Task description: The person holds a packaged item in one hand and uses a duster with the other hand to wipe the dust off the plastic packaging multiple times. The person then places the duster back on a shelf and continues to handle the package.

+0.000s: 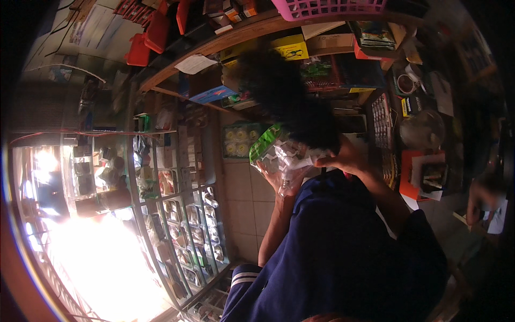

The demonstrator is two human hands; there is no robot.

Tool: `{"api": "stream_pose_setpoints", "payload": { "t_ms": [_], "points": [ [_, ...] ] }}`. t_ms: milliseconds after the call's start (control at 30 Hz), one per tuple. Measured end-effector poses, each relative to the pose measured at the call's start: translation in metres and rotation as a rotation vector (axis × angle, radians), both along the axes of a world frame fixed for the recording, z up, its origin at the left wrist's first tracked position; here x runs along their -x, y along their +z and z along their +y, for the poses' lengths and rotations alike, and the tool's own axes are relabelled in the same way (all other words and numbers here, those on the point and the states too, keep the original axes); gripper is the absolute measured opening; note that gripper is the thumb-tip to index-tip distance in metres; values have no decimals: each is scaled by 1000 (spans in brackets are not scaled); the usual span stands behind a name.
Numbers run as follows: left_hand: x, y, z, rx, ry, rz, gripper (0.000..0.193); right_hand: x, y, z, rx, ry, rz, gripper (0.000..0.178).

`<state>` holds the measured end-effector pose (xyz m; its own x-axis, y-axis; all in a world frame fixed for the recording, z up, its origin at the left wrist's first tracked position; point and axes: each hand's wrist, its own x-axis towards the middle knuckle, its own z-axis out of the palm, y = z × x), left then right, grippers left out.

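Note:
In front of my dark blue jacket is a clear plastic bag (pixel 263 152) with a green printed part and several small white pieces inside. My left hand (pixel 274 178) grips it from below and behind, its fingers partly covered by the plastic. At the bag's right side, my right hand (pixel 347 158) has its thumb and fingers closed on the bag's edge, near a white piece (pixel 306 162). A dark, fuzzy shape (pixel 292 102) hangs over the upper part of the bag and hides some of it and of my right fingers.
A glass display case (pixel 185 236) with small packed goods stands at left, beside a glaring bright patch. Wooden shelves (pixel 206 44) with boxes and a pink basket (pixel 327 8) run across the far side. At right are an orange box (pixel 410 180) and a blurred person (pixel 480 204).

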<state>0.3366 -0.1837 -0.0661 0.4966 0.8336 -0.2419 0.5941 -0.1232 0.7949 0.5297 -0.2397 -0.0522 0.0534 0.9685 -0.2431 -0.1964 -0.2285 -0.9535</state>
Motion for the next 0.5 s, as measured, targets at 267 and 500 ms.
{"api": "stream_pose_setpoints", "payload": {
  "t_ms": [267,500],
  "points": [
    [11,-47,-6,-719,-14,704,85,20,-29,9,-91,-37,-143,79],
    [15,-48,-3,-1548,-402,1886,83,19,-39,10,-13,-31,-127,64]
  ]
}}
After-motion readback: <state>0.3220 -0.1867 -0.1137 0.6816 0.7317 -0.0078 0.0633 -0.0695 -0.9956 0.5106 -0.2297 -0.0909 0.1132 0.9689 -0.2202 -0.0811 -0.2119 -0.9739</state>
